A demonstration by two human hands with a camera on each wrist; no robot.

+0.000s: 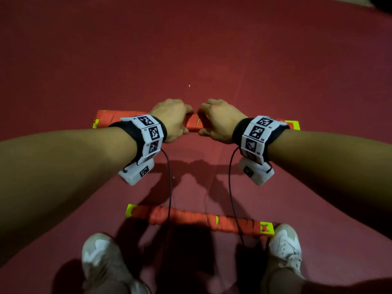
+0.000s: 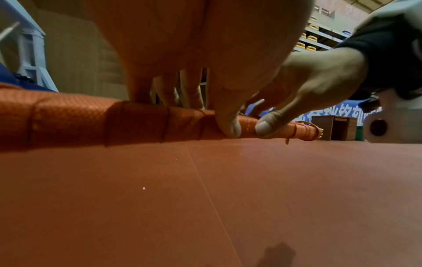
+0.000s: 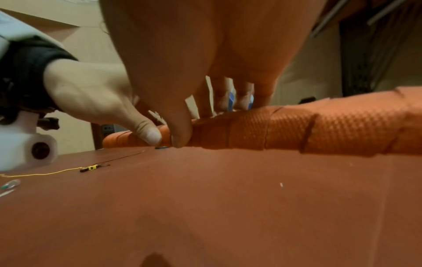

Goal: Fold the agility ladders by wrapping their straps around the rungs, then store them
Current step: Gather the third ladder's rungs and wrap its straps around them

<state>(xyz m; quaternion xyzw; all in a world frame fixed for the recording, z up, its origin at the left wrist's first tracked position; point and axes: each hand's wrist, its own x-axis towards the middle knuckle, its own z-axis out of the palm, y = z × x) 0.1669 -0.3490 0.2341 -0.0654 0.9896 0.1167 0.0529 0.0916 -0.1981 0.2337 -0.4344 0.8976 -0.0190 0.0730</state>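
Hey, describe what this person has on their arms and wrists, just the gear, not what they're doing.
Both forearms are bare, with no sleeves. Each wrist wears a black band under a ring of white tiles printed with black square markers. Under each wrist hangs a white camera block, also carrying a marker. A thin dark cable trails down from each.

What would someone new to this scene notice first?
Probably the two hands, left hand and right hand, side by side, gripping the middle of an orange strap-wrapped ladder bundle lying on the red floor. Next, a second wrapped bundle lying nearer, just ahead of the white shoes.
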